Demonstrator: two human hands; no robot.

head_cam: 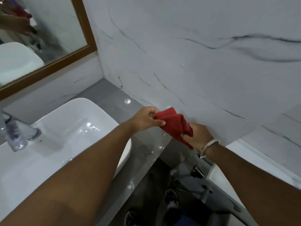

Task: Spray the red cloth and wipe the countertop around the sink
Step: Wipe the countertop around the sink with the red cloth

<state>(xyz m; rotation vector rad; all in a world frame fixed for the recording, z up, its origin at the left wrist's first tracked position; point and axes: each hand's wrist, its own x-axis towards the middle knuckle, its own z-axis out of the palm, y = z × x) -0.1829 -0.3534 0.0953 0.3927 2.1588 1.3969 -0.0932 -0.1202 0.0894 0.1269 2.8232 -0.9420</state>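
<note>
A red cloth [175,122] is folded and held in the air between both hands, above the right end of the grey countertop [112,97]. My left hand [145,119] pinches its upper left corner. My right hand [197,136] grips its lower right end; a white bracelet sits on that wrist. The white rectangular sink [70,124] stands on the countertop to the left, with water drops inside it. No spray bottle is in view.
A chrome tap [15,131] stands at the sink's left. A wood-framed mirror [48,38] hangs behind. Marble-patterned wall tiles [195,62] close off the right side. Water drops lie on the counter's front edge [151,149]. Below right are a white toilet edge [244,154] and floor.
</note>
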